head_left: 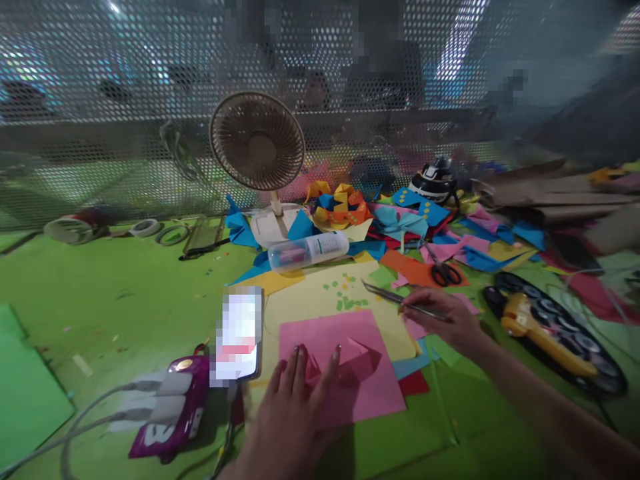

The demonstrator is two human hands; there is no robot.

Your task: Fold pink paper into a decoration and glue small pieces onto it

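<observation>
My left hand (295,393) lies on a square sheet of pink paper (380,393), its fingers stretched and spread. Between its thumb and index finger, a small folded pink paper piece (356,357) rests on the sheet. My right hand (440,313) pinches a pair of thin metal tweezers (383,293), whose tip points left. Just left of that tip, small green paper bits (350,303) are scattered on a pale yellow sheet (295,300). The pink sheet overlaps the yellow one.
A lit phone (237,333) and a purple power bank (175,413) with cables lie left. Behind are a clear bottle (309,251), a fan (257,143) and folded coloured papers (345,207). Black scissors (445,274) and a yellow-handled tool (545,333) on a black tray lie right.
</observation>
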